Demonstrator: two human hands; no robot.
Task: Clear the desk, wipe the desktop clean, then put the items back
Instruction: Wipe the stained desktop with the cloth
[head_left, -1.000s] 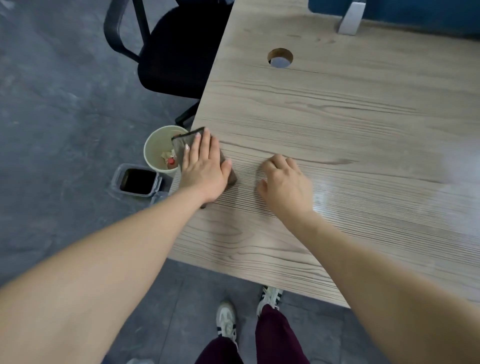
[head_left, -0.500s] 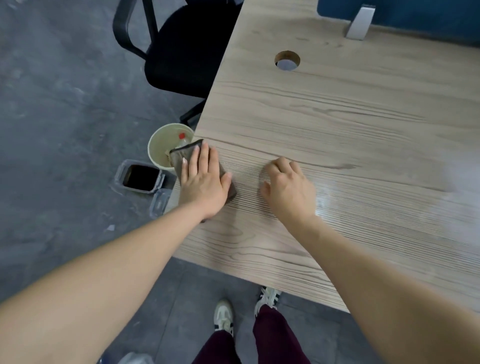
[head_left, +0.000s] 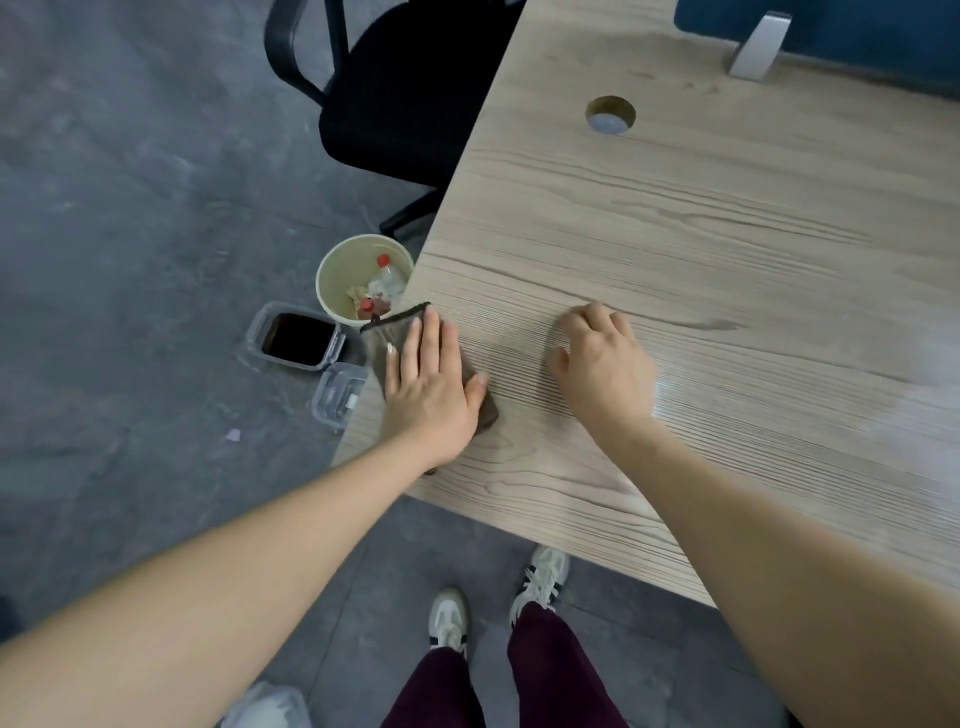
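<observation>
- A person's left hand (head_left: 434, 392) presses flat, fingers straight and together, on a dark grey-brown cloth (head_left: 387, 340) at the left edge of a pale wood-grain table (head_left: 727, 249); the cloth's far corner overhangs the edge toward 11 o'clock.
- The right hand (head_left: 602, 361) rests on the table at 3 o'clock from the left hand, a little apart from it, fingers curled under and holding nothing.
- On the grey floor (head_left: 104, 208) just beside the table edge, at 11 o'clock from the cloth, stands one round cream waste bin (head_left: 337, 270) holding a clear bottle with a red cap (head_left: 387, 275) and other scraps; a second red cap shows lower in the bin.
- At 9 o'clock from the cloth lies one clear plastic container (head_left: 298, 338) with dark contents; a second clear plastic piece (head_left: 337, 397) lies at its 5 o'clock, partly hidden by the table edge.
- One black office chair (head_left: 395, 98) stands at 12 o'clock, its seat against the table's left side.
- One round cable hole (head_left: 610, 115) opens in the tabletop; a silver bracket (head_left: 756, 47) holds a blue panel (head_left: 857, 31) at the far edge.
- Two white trainers (head_left: 540, 577) and maroon trousers (head_left: 545, 670) show below.
- No writing can be read.
</observation>
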